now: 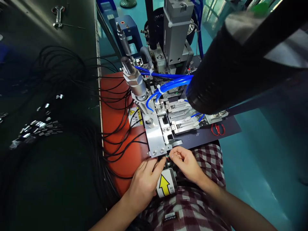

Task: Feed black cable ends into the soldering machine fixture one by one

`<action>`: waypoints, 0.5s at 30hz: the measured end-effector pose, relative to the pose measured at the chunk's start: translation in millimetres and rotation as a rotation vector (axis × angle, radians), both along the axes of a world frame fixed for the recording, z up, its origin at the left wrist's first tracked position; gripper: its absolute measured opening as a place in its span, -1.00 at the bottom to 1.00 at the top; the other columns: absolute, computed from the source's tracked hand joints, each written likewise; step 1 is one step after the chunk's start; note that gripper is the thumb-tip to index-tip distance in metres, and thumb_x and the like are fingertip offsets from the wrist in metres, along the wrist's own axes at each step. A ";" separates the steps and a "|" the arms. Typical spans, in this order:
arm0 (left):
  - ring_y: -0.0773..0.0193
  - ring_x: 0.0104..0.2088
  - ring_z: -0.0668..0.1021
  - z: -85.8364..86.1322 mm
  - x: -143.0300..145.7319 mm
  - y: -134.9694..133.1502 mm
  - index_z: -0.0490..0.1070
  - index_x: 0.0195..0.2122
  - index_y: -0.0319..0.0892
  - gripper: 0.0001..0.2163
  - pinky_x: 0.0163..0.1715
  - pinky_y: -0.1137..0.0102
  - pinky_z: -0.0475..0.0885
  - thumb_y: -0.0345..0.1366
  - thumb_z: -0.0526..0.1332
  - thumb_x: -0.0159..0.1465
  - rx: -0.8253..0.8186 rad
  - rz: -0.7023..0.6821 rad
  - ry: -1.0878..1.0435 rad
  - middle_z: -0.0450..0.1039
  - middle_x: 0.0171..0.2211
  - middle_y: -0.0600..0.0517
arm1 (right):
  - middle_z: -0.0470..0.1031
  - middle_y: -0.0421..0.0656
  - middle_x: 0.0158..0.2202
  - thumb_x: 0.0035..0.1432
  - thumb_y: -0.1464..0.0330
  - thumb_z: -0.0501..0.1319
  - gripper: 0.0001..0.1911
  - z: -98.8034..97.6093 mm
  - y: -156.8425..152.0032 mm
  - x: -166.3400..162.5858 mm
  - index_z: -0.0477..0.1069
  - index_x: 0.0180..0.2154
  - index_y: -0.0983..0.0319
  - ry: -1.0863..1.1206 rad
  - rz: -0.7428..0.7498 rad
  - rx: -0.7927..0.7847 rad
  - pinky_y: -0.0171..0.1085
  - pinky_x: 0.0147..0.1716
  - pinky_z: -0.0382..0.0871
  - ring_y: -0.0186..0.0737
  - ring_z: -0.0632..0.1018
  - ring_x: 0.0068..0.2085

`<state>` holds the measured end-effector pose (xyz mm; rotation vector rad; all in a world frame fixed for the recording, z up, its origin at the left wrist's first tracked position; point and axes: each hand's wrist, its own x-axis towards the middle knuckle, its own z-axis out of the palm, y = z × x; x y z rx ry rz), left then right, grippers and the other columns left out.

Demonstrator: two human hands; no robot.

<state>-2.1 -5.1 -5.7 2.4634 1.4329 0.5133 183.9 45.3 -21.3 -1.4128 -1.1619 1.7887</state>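
At the front end of the machine's metal plate [157, 141], both hands meet around a tiny green part with thin coloured wires [167, 156]. My left hand [146, 177] is closed, its index fingertip against that part. What lies under its fingers is hidden, though a black cable [120, 176] runs in beneath it. From the right, my right hand [186, 162] pinches with thumb and index finger right beside the tiny part. Whatever is in that pinch is too small to name. Below the fingers sits a white label with a yellow arrow [164, 185].
Many black cables [96, 141] with shiny ends spread over the dark table at left, several crossing the red-brown mat [109, 120]. A cylinder with a threaded rod [134, 80] and blue air tubes [176, 82] rise ahead. Red scissors [218, 129] lie right. A large black tube [216, 70] hangs overhead.
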 end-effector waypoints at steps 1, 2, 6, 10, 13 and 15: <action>0.11 -0.23 0.48 -0.2 0.0 0.3 0.25 0.13 -0.31 -0.62 -0.25 0.26 0.50 -0.52 0.02 0.28 -0.002 0.001 -0.016 0.42 -0.17 -0.16 | 0.25 -0.28 -0.56 0.12 0.25 0.21 -0.79 0.2 0.2 0.5 0.37 -0.41 0.28 -0.005 0.010 -0.002 -0.35 -0.52 0.17 -0.37 0.25 -0.51; 0.11 -0.20 0.48 -0.5 0.1 0.5 0.25 0.13 -0.32 -0.62 -0.21 0.27 0.49 -0.53 0.03 0.27 -0.003 0.004 -0.033 0.42 -0.15 -0.17 | 0.26 -0.27 -0.55 0.13 0.24 0.20 -0.79 0.6 0.3 1.0 0.38 -0.40 0.28 -0.015 0.019 0.000 -0.35 -0.52 0.17 -0.37 0.26 -0.51; 0.11 -0.15 0.48 -1.0 0.4 1.1 0.26 0.12 -0.32 -0.62 -0.15 0.28 0.48 -0.54 0.04 0.27 0.024 0.010 -0.057 0.42 -0.12 -0.17 | 0.27 -0.27 -0.54 0.21 0.24 0.15 -0.78 3.6 -1.9 -1.9 0.40 -0.35 0.27 -0.110 0.049 0.098 -0.36 -0.54 0.17 -0.37 0.27 -0.52; 0.12 -0.17 0.49 -0.5 0.7 1.7 0.27 0.12 -0.31 -0.64 -0.16 0.29 0.49 -0.52 0.05 0.28 0.032 0.020 -0.052 0.43 -0.14 -0.17 | 0.18 -0.32 -0.60 0.19 0.31 0.18 -0.85 6.6 -5.4 -11.7 0.36 -0.40 0.24 -0.245 0.024 0.256 -0.37 -0.61 0.08 -0.40 0.21 -0.58; 0.12 -0.19 0.49 -0.2 1.0 2.2 0.27 0.11 -0.31 -0.64 -0.19 0.28 0.50 -0.52 0.04 0.28 0.028 0.018 -0.040 0.43 -0.14 -0.17 | 0.20 -0.29 -0.58 0.18 0.36 0.17 -0.86 8.7 -6.2 -15.4 0.35 -0.44 0.24 -0.329 0.019 0.402 -0.37 -0.59 0.11 -0.39 0.24 -0.57; 0.12 -0.21 0.49 -0.3 1.1 2.2 0.27 0.10 -0.31 -0.65 -0.22 0.28 0.50 -0.52 0.04 0.27 0.034 0.017 -0.036 0.43 -0.16 -0.17 | 0.19 -0.28 -0.58 0.17 0.38 0.17 -0.85 8.6 -6.4 -14.6 0.36 -0.45 0.23 -0.362 0.034 0.474 -0.36 -0.57 0.13 -0.37 0.25 -0.55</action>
